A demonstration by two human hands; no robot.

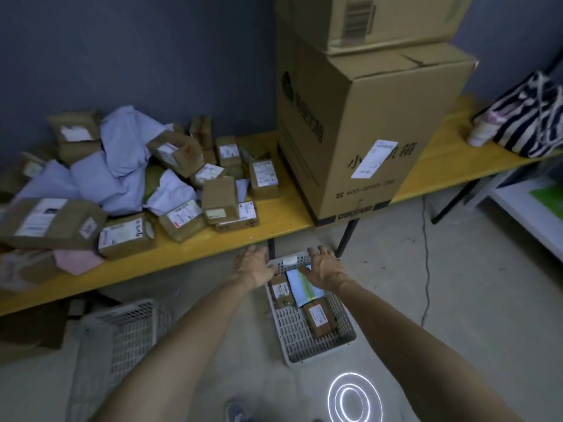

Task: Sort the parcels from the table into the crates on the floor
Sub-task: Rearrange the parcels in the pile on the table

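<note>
Sorting looks barely started here, judging by how much is left on the yellow table (283, 229). Biggest thing around is the stack of big cardboard boxes (365, 123) at the right end of it, and those probably aren't part of this round. Next down is the heap of parcels (128, 184) on the left half, a mix of small brown cartons and soft pale mailer bags piled on each other.

On the floor there are two grey crates. The left crate (118, 336) seems to hold nothing, though it's blurry. The right crate (316, 339) sits just in front of the table legs and holds a few items: two brown parcels and a white-and-green flat packet (301, 284), lying side by side.

Both hands hover over the far end of that crate. The left hand (254, 266) has its fingers straight and spread, holding nothing. The right hand (324, 266) is the same, spread and loose above the flat packet, gripping nothing as far as the frame shows.

So the person is probably between a drop and the next pick. To do this bit well, they'd want to lift both hands straight up clear of the crate rim, then take a top parcel off the heap so it doesn't slide. The mailer bags will flop, so scooping from underneath beats pinching a corner.
</note>
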